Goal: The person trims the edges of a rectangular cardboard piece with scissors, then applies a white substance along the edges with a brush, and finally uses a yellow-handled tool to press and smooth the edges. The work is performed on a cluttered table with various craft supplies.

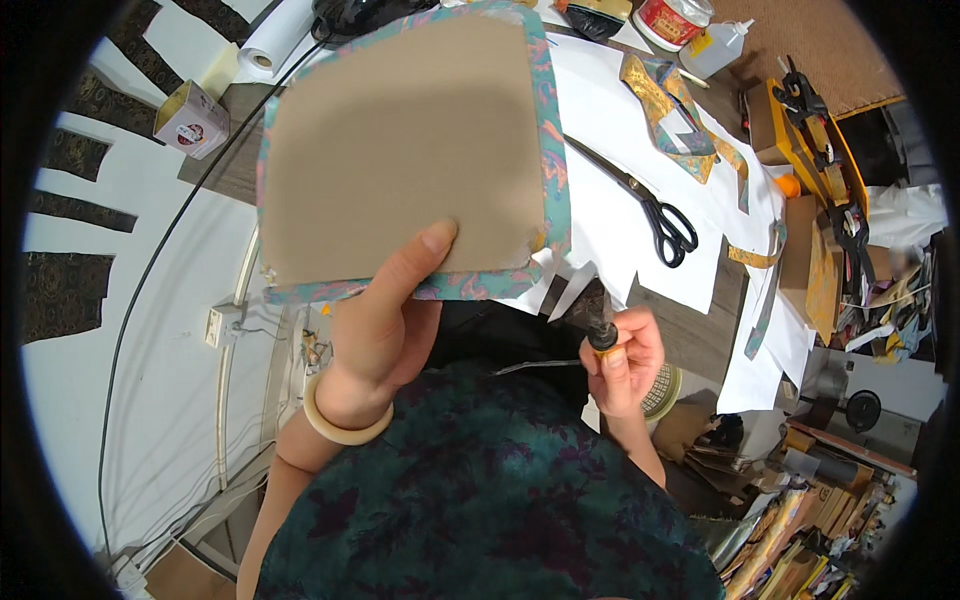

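Observation:
My left hand (385,305) grips the near edge of a flat brown board (405,150), thumb on top and fingers underneath. A marbled teal and pink border is folded over the board's edges, and it looks loose at the near right corner. In my right hand (628,365), just right of that corner, is a small tool with a black and yellow handle (604,340), held between thumb and fingers. Its tip is too dark to make out. Black-handled scissors (660,215) lie partly spread on white paper (600,90) to the right of the board.
Gold and teal patterned strips (690,130) lie loose on the paper. A red and white tub (672,22), a clear bottle (722,48) and a brush (597,18) stand at the back. A cardboard box (192,120) and black cable (180,210) are at the left.

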{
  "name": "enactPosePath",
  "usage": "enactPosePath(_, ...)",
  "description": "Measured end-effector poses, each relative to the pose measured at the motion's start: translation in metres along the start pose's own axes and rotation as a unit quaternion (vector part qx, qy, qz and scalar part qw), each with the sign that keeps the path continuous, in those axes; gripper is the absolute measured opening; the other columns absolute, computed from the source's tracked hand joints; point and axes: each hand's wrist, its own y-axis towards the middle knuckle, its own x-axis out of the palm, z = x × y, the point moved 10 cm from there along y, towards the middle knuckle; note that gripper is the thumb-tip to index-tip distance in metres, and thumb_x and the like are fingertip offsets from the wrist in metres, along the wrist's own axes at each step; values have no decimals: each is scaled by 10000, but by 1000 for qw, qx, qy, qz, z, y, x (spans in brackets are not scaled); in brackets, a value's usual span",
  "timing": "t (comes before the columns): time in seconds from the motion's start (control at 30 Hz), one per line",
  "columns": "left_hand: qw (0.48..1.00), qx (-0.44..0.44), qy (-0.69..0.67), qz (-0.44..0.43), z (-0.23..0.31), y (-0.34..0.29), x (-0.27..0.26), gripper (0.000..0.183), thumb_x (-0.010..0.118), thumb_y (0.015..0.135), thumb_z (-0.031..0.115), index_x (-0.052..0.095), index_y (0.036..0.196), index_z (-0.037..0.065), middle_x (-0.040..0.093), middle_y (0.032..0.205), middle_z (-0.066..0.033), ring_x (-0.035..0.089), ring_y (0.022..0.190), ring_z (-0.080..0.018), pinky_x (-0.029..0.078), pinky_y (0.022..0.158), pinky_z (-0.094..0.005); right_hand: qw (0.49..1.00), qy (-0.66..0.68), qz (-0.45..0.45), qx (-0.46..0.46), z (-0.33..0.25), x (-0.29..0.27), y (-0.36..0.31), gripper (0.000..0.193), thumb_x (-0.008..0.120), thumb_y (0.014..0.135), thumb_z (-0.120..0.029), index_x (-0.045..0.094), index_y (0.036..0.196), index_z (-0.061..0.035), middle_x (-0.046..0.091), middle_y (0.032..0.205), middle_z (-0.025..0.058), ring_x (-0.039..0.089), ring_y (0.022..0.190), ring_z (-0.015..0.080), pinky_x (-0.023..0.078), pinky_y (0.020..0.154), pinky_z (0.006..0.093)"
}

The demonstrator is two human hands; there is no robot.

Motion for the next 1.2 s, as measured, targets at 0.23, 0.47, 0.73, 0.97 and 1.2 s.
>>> enactPosePath(0.23, 994, -57, -88, -12, -14, -2, 16, 314, 588, 915, 46, 543, 1225, 38, 603, 1156, -57, 583, 1085, -174, 451, 953, -346, 979, 186, -56, 70, 27, 21, 0, 243, 584, 963, -200, 491, 1007, 20, 589, 776, 85, 437, 548, 67, 314, 479, 198)
enactPosePath(0.47, 997, -21, -68, -13, -14, -7, 19, 267, 605, 910, 40, 582, 1176, 30, 619, 1127, -52, 587, 1060, -159, 447, 944, -313, 979, 181, -52, 82, 33, 24, -2, 231, 581, 968, -201, 484, 982, 8, 577, 759, 82, 425, 532, 72, 290, 463, 205)
enactPosePath(0.73, 963, 40, 264, -35, -1, -21, 11, 321, 537, 969, 128, 531, 1260, -7, 568, 1260, -86, 535, 1153, -187, 368, 1037, -315, 984, 153, -54, 72, 31, 27, -1, 205, 563, 975, -176, 446, 935, -13, 559, 715, 76, 414, 518, 68, 289, 458, 209)
enactPosePath(0.97, 950, 61, 304, -24, 3, -23, 14, 318, 540, 980, 133, 540, 1258, -22, 569, 1256, -80, 523, 1160, -173, 349, 1044, -279, 992, 114, -11, 61, 29, 26, -3, 166, 582, 963, -132, 501, 975, 12, 566, 720, 59, 443, 539, 60, 337, 482, 199)
enactPosePath(1.2, 989, -28, 70, 128, -48, -3, -49, 288, 582, 960, 205, 579, 1176, 14, 657, 1053, -93, 679, 861, -220, 595, 739, -355, 998, -18, 56, 33, 8, -9, 4, 124, 579, 955, -88, 529, 1014, 8, 536, 657, -8, 432, 516, 33, 347, 479, 181)
